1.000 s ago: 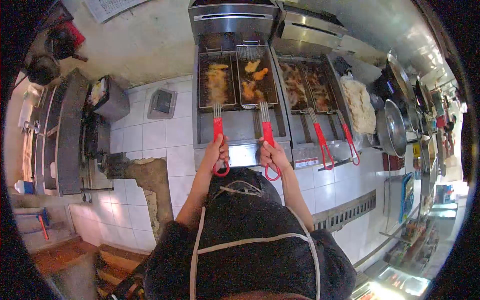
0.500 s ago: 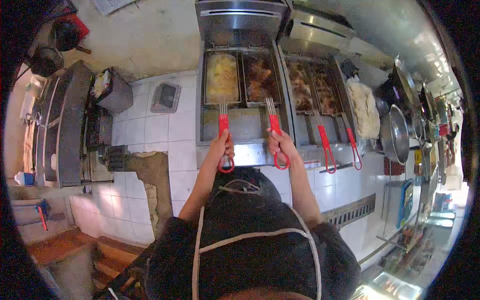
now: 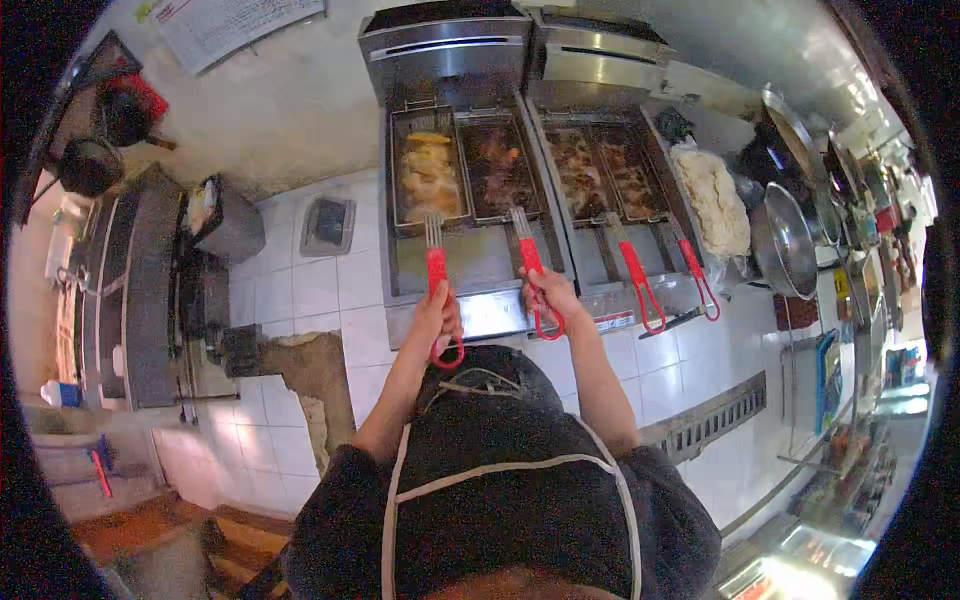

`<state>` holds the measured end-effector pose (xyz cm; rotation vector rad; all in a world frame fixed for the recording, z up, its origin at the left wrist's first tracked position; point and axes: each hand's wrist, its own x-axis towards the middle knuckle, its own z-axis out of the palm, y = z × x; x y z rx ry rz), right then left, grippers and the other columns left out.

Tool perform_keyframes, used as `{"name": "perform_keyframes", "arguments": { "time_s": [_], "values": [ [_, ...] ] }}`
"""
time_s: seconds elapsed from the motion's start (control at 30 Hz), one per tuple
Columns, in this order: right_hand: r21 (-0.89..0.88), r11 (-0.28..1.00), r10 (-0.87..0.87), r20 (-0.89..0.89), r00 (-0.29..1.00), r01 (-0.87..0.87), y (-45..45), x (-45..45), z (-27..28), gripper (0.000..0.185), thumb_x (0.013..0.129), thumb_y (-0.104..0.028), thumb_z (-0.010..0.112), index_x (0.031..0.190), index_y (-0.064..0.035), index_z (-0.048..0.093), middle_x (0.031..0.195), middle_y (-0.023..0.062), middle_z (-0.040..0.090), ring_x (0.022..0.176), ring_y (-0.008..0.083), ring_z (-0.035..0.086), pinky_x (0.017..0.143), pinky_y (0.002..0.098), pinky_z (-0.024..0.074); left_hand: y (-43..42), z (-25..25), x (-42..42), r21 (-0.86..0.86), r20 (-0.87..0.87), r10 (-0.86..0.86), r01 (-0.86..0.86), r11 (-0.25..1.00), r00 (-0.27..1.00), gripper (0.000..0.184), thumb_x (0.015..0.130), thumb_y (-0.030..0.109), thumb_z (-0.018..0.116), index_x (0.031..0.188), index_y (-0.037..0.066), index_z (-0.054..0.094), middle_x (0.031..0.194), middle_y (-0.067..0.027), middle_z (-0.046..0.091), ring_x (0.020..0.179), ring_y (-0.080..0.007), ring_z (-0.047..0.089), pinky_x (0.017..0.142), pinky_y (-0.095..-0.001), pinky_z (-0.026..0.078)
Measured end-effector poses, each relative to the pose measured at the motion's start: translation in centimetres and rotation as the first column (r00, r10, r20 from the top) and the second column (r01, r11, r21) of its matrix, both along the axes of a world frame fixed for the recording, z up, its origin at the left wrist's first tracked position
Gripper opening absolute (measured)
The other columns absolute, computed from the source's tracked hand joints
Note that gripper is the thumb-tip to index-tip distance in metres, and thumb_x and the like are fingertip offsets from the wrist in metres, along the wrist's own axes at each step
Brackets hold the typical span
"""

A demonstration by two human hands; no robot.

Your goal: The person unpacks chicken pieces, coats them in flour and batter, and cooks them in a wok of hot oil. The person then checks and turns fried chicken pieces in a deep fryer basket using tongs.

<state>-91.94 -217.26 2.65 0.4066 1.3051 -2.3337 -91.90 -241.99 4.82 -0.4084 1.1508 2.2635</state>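
My left hand (image 3: 437,312) is closed around the red handle of the leftmost fryer basket (image 3: 462,205). Pale yellow pieces of food (image 3: 428,175) lie in that basket, their kind unclear. Around the red handle of the neighbouring fryer basket (image 3: 476,215) my right hand (image 3: 548,293) is wrapped; its food is brown amid dark, bubbling oil. Both baskets sit side by side in the left deep fryer (image 3: 400,285), handles toward my body. To the right, two more baskets of browned food stand in a second fryer (image 3: 600,270), with red handles (image 3: 642,285) that neither hand touches.
Right of the fryers are a bag of whitish stuff (image 3: 712,200) and a large metal bowl (image 3: 783,240). A dark bin (image 3: 228,220) and a counter (image 3: 130,290) are at the left. A drain grate (image 3: 710,415) runs along the tiled floor.
The camera view has shifted and turned slightly. The yellow food in the left basket shows as separate pieces where it was blurred in froth before. Both hands keep their hold.
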Motion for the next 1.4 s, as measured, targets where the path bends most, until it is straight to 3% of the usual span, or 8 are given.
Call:
{"name": "perform_keyframes", "arguments": {
  "time_s": [0.3, 0.33, 0.53, 0.73, 0.83, 1.13, 1.27, 1.4],
  "values": [
    [0.447, 0.891, 0.006, -0.179, 0.984, 0.076, 1.1, 2.3, -0.2, 0.028, 0.085, -0.019, 0.055, 0.107, -0.0004, 0.053, 0.077, 0.0067, 0.06, 0.06, 0.0143, 0.057, 0.055, 0.0268, 0.0479, -1.1, -1.8, -1.7, 0.029, 0.028, -0.013, 0.012, 1.0, 1.0, 0.031, 0.088, 0.043, 0.046, 0.078, 0.015, 0.046, 0.05, 0.0057, 0.03, 0.037, -0.007, 0.029, 0.037, -0.0227, 0.028],
    [0.765, 0.604, 0.095, -0.35, 0.932, 0.225, 1.2, 4.5, 4.9, 0.03, 0.082, -0.016, 0.058, 0.107, -0.0001, 0.055, 0.083, 0.0081, 0.063, 0.067, 0.0157, 0.059, 0.06, 0.0284, 0.0475, -1.2, -1.8, -1.7, -0.038, 0.02, -0.034, 0.035, 0.999, 0.999, 0.03, 0.088, 0.043, 0.045, 0.079, 0.015, 0.046, 0.051, 0.0064, 0.031, 0.038, -0.0067, 0.029, 0.038, -0.0219, 0.027],
    [0.775, 0.03, -0.169, -0.619, 0.767, 0.632, 19.1, 11.3, 13.4, 0.017, 0.078, -0.006, 0.056, 0.095, -0.0027, 0.059, 0.076, 0.0079, 0.063, 0.069, 0.0171, 0.062, 0.063, 0.0285, 0.0483, -1.3, -4.0, -2.8, 0.071, 0.044, -0.089, 0.086, 0.994, 0.995, 0.03, 0.088, 0.045, 0.046, 0.085, 0.015, 0.048, 0.051, 0.0058, 0.032, 0.038, -0.0068, 0.029, 0.04, -0.0237, 0.03],
    [0.773, -0.529, 0.421, -0.12, 0.899, 0.351, 29.2, 13.1, 5.7, 0.036, 0.065, -0.004, 0.061, 0.1, -0.0097, 0.057, 0.091, 0.013, 0.057, 0.091, 0.0326, 0.055, 0.079, 0.039, 0.0457, 0.0, -5.9, -1.6, 0.234, 0.053, -0.016, 0.003, 0.972, 0.998, 0.028, 0.087, 0.041, 0.05, 0.089, 0.013, 0.05, 0.053, 0.0038, 0.036, 0.041, -0.0082, 0.034, 0.041, -0.025, 0.033],
    [0.889, -0.455, 0.31, 0.108, 0.945, 0.047, 32.2, 12.5, 2.5, 0.025, 0.068, -0.007, 0.058, 0.092, -0.0072, 0.056, 0.093, 0.0178, 0.056, 0.093, 0.0386, 0.052, 0.08, 0.0447, 0.0432, -0.3, -4.1, -1.2, 0.065, 0.122, 0.069, -0.077, 0.995, 0.99, 0.026, 0.084, 0.036, 0.056, 0.089, 0.011, 0.05, 0.055, 0.002, 0.04, 0.041, -0.01, 0.037, 0.041, -0.0251, 0.035],
    [0.875, -0.391, 0.513, -0.052, 0.857, 0.287, 29.8, 10.1, 13.2, 0.023, 0.071, -0.015, 0.065, 0.089, -0.0063, 0.053, 0.083, 0.0149, 0.057, 0.078, 0.0337, 0.057, 0.068, 0.0401, 0.0455, -0.8, -4.0, -2.2, 0.168, 0.058, 0.016, -0.026, 0.985, 0.998, 0.025, 0.085, 0.03, 0.058, 0.09, 0.008, 0.048, 0.054, 0.0038, 0.037, 0.043, -0.0075, 0.036, 0.042, -0.0234, 0.033],
    [0.821, -0.55, 0.227, -0.03, 0.973, 0.154, 27.8, 11.2, 23.8, 0.035, 0.068, -0.027, 0.072, 0.087, -0.0029, 0.056, 0.08, 0.0141, 0.062, 0.07, 0.0246, 0.061, 0.063, 0.0345, 0.0471, -1.3, -4.7, -2.3, 0.193, 0.046, 0.012, -0.02, 0.981, 0.999, 0.025, 0.086, 0.032, 0.055, 0.089, 0.009, 0.045, 0.054, 0.0054, 0.033, 0.042, -0.0061, 0.033, 0.04, -0.0222, 0.03],
    [0.881, -0.187, 0.092, -0.425, 0.901, 0.435, 30.1, 16.4, 33.6, 0.032, 0.081, -0.026, 0.061, 0.097, 0.0019, 0.059, 0.092, 0.0066, 0.063, 0.08, 0.0152, 0.059, 0.068, 0.0269, 0.0463, -1.5, -2.3, -2.1, 0.1, -0.056, 0.076, -0.07, 0.993, 0.996, 0.026, 0.087, 0.034, 0.054, 0.084, 0.01, 0.044, 0.054, 0.0059, 0.033, 0.041, -0.0057, 0.032, 0.038, -0.022, 0.027]
  ]
}}
